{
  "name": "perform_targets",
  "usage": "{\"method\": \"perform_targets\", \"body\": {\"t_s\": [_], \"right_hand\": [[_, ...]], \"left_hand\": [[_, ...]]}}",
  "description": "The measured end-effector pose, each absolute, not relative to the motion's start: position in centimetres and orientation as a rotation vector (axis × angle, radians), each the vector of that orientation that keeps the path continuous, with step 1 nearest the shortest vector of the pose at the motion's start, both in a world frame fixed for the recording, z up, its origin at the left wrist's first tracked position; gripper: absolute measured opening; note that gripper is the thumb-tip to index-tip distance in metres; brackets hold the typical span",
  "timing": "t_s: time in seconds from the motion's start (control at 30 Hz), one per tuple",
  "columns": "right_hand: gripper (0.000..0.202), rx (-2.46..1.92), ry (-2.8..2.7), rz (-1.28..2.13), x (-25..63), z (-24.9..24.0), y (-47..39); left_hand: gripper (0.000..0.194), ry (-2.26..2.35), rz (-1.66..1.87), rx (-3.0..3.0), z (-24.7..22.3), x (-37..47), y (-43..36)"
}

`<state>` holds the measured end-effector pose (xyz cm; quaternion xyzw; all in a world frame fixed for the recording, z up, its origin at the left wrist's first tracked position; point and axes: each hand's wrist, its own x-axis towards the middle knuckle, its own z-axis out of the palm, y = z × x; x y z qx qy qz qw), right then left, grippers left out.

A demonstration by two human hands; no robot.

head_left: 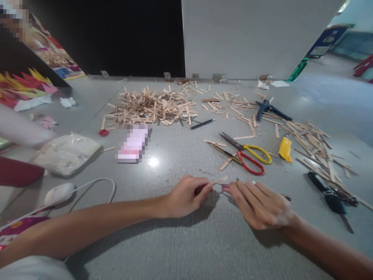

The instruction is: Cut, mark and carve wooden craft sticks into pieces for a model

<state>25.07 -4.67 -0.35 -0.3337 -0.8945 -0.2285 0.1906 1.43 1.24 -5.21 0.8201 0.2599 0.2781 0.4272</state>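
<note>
My left hand (186, 196) is closed in a pinch on a small, pale wooden stick (220, 180), whose end points right. My right hand (259, 202) is wrapped round a thin, dark red, pen-like tool (225, 186); its fine tip lies close to the stick, and whether they touch I cannot tell. The palm hides most of the tool. Just beyond the right hand lie scissors (239, 147) with one yellow and one red handle, blades apart, over some loose sticks.
Behind are a heap of wooden sticks (154, 105), a black pen (203, 123) and a dark blue tool (266, 109). A yellow cutter (285, 149) and keys (335, 202) lie right. Leftward are a pink phone-like object (135, 144), plastic packet (70, 153) and white corded device (60, 193).
</note>
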Motion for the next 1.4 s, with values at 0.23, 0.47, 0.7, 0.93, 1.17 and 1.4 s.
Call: {"method": "perform_targets", "body": {"t_s": [0.23,0.47,0.7,0.93,1.17,1.4], "right_hand": [[0.036,-1.287,-2.259,-0.113,24.6,-1.4,-4.3],[0.028,-1.593,-1.735,0.977,24.4,-1.6,-3.6],[0.038,-1.647,-1.561,1.322,24.1,-1.8,-3.0],[0.031,-1.597,-1.616,1.117,23.1,-2.3,-4.0],[0.039,-1.447,-1.375,1.643,22.2,-2.0,-4.8],[0.041,-1.411,-1.313,1.585,21.6,-1.9,-5.0]], "left_hand": [[0.04,0.689,0.665,2.088,-5.0,1.5,1.2],[0.038,0.657,0.73,2.168,-5.3,1.5,0.9],[0.041,0.66,0.715,2.182,-5.5,1.4,0.9],[0.038,0.694,0.729,2.114,-5.4,1.4,1.0],[0.037,0.669,0.667,2.083,-5.6,1.4,1.0],[0.03,0.629,0.6,2.019,-5.0,1.4,1.1]]}}
